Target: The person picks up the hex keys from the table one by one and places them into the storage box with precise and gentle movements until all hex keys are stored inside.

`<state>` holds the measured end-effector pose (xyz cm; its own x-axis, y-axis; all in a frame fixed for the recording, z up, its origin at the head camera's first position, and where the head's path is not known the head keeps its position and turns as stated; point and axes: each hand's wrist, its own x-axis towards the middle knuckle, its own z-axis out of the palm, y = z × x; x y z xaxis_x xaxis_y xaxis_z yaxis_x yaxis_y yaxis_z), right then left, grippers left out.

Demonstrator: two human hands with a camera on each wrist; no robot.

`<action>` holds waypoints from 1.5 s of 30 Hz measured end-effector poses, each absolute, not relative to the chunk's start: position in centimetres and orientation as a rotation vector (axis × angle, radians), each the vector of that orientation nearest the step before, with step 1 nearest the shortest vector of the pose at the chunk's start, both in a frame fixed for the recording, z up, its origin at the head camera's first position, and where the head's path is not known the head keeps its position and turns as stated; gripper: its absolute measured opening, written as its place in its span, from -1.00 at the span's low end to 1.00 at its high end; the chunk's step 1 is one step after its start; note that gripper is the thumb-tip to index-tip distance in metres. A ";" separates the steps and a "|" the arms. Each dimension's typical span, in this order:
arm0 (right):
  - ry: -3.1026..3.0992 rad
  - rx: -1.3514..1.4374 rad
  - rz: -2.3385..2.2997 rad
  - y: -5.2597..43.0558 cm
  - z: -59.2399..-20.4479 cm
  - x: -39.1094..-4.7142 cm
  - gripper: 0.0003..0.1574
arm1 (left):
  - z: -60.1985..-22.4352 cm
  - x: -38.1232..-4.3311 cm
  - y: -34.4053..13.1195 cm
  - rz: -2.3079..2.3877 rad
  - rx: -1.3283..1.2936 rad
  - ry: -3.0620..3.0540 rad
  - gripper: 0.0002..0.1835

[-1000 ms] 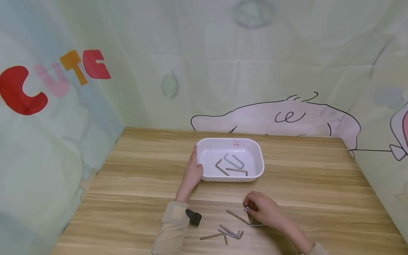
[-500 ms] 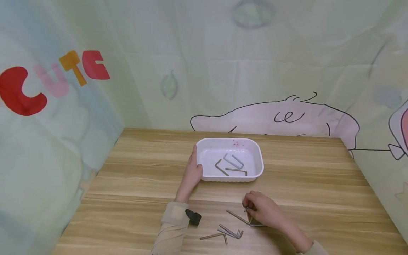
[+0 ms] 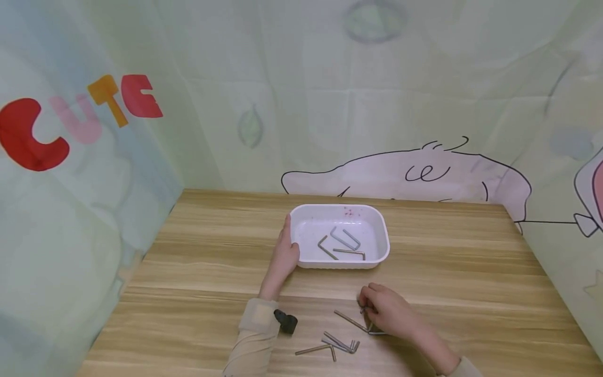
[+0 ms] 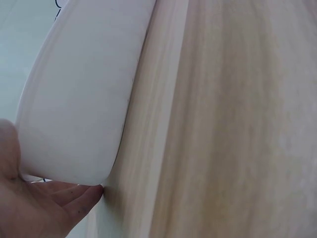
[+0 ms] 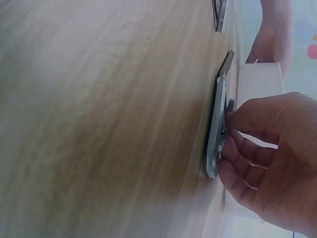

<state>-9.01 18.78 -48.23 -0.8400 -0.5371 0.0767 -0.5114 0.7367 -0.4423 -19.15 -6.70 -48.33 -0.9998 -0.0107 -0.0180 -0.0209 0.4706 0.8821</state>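
Observation:
In the head view my left hand [image 3: 283, 253] holds the left end of a white plastic tray [image 3: 339, 265], thumb at the rim and fingers along the outer wall. The left wrist view has the fingers [image 4: 81, 203] reaching down near the tray's base. Several L-shaped hex keys lie in the tray, including a brownish hex key [image 3: 325, 250]. My right hand [image 3: 391, 311] pinches a small hex key [image 3: 362, 310] low over the table. A longer hex key [image 3: 350, 320] lies beside its fingertips, and another hex key [image 3: 377, 333] is partly hidden under the hand.
Nearer the front edge is a small cluster of hex keys [image 3: 340, 343], with one separate hex key [image 3: 313, 349] to its left. The wooden table [image 3: 212, 230] meets a printed cloth backdrop [image 3: 216, 104]. A black device [image 3: 286, 320] sits on my left sleeve.
My right hand's fingers shift slightly over the small hex key, and less of it shows. The left hand, tray and loose hex keys stay in place.

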 end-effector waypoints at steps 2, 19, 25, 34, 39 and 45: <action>2.875 -0.881 -0.686 18.8 -48.3 -9.0 -0.73 | -48.3 -19.1 -6.7 1.607 -0.035 2.687 -0.20; 2.890 -0.929 -0.697 18.9 -48.8 -9.0 -0.74 | -48.5 -19.3 -6.6 1.603 -0.050 2.681 -0.22; 2.912 -0.966 -0.701 18.9 -48.8 -9.0 -0.73 | -48.3 -19.1 -6.7 1.630 -0.035 2.672 -0.20; 2.910 -0.943 -0.707 18.9 -47.8 -9.2 -0.73 | -48.4 -19.3 -6.6 1.618 -0.058 2.663 -0.21; 2.926 -0.956 -0.698 18.9 -47.3 -9.4 -0.72 | -48.3 -19.2 -6.6 1.623 -0.050 2.668 -0.21; 2.931 -0.976 -0.685 18.9 -46.6 -9.6 -0.72 | -48.3 -19.3 -6.6 1.624 -0.038 2.677 -0.21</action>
<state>-9.60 18.90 -46.64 -0.8096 -0.5664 0.1542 -0.5760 0.7161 -0.3942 -19.26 -6.63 -48.34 -0.9997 -0.0149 -0.0217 -0.0261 0.4618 0.8866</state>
